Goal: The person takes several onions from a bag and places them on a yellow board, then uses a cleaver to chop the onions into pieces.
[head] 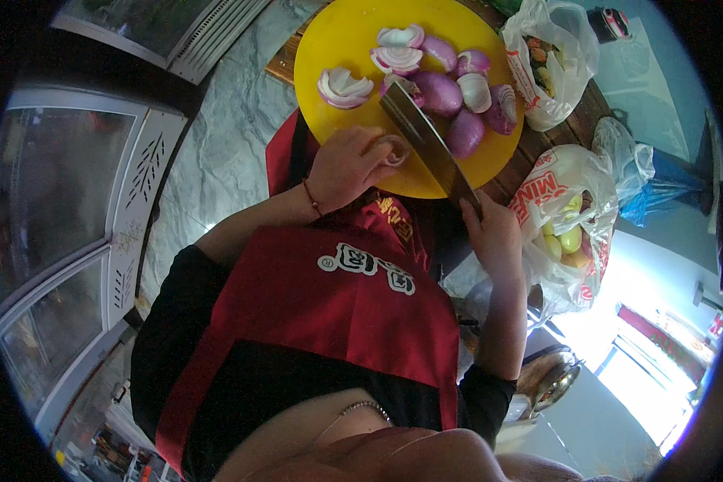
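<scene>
My right hand [493, 232] grips the handle of a cleaver [425, 138], whose broad blade slants up and left over a round yellow cutting board [331, 45]. Beside the blade, at the board's near edge, my left hand [352, 159] holds a piece of red onion [396, 152] in its curled fingers. Beyond the blade lie several peeled red onion pieces, among them a large purple one [437, 93]. A cut onion piece [344, 88] sits apart at the left, and layered cut pieces [396, 59] lie near the far side.
The board rests on a brown wooden table [545, 140]. To its right stand a plastic bag of food scraps [540, 72] and a printed bag of pale vegetables [569, 241]. A blue plastic bag [663, 187] lies farther right. Glass-fronted cabinets [66, 181] line the left, over a marbled floor [217, 144].
</scene>
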A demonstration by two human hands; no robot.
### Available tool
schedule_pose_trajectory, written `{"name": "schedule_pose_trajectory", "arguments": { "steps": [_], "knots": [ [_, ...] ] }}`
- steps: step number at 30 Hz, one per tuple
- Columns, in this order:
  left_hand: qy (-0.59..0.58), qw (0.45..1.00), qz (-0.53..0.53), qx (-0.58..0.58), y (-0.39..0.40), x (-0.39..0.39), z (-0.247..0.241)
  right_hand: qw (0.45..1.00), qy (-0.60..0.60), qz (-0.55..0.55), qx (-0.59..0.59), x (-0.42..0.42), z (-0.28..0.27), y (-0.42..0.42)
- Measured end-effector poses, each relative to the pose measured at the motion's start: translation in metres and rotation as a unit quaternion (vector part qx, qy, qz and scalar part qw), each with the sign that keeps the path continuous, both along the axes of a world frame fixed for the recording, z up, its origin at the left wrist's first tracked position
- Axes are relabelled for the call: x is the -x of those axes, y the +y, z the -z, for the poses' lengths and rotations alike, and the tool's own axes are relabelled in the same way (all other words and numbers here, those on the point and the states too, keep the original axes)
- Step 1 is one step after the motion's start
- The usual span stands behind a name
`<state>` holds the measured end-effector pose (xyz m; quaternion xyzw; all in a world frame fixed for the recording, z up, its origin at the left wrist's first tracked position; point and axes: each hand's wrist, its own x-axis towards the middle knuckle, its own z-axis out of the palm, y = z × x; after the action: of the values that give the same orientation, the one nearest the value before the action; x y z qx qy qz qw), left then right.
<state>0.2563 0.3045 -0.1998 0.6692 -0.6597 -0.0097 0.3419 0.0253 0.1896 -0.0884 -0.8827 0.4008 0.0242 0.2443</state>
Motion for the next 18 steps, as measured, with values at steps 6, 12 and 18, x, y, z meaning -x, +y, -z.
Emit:
{"name": "schedule_pose_trajectory", "arguments": {
  "steps": [6,12,18],
  "knots": [
    [0.053,0.997,0.032,0.049,0.0,0.0,0.001,0.999,-0.001,0.024,-0.039,-0.002,-0.009,0.002],
    [0.112,0.991,-0.026,0.065,-0.009,0.003,-0.007,0.998,0.011,0.028,-0.046,-0.001,-0.009,0.002],
    [0.046,0.998,-0.023,0.035,-0.01,0.001,-0.008,0.999,0.012,0.016,-0.033,-0.001,-0.007,0.004]
  ]
}}
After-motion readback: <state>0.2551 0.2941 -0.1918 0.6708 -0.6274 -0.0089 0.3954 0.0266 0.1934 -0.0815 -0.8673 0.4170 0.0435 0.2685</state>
